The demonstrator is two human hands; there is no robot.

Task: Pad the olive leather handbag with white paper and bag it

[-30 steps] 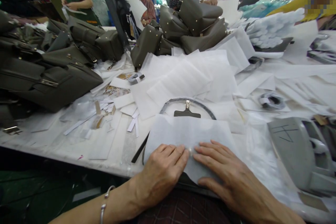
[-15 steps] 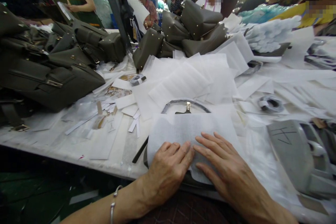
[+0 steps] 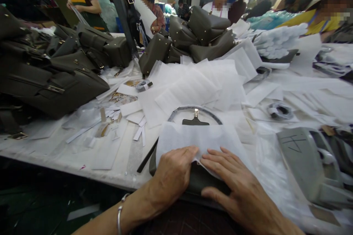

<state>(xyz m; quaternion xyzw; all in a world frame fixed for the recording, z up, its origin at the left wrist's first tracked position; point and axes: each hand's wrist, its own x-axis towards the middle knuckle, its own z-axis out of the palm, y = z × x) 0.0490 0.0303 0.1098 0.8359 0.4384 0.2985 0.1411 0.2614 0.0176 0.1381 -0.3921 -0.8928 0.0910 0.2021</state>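
A dark olive handbag (image 3: 203,180) lies before me at the table's front edge, mostly covered by a white foam sheet (image 3: 197,136). Past the sheet's far edge show the bag's wrapped handle (image 3: 212,113) and a tab with a gold clasp (image 3: 195,119). My left hand (image 3: 176,169) has its fingers curled over the sheet's near edge, gripping it; the fingertips are partly hidden. Beside it, my right hand (image 3: 234,172) rests with fingers stretched out on the sheet, thumb apart on the bag. A dark strap (image 3: 147,155) sticks out at the left.
Olive bags are heaped at the left (image 3: 55,80) and at the back (image 3: 204,29). Loose foam sheets (image 3: 190,84) spread behind the handbag. A grey plastic case (image 3: 299,161) stands at the right, near a coiled wrapped strap (image 3: 280,111). Several people work beyond.
The sheet's near edge has shifted away from me, baring more of the bag's front. My left fingers have curled tighter on that edge, and more of the clasp tab shows.
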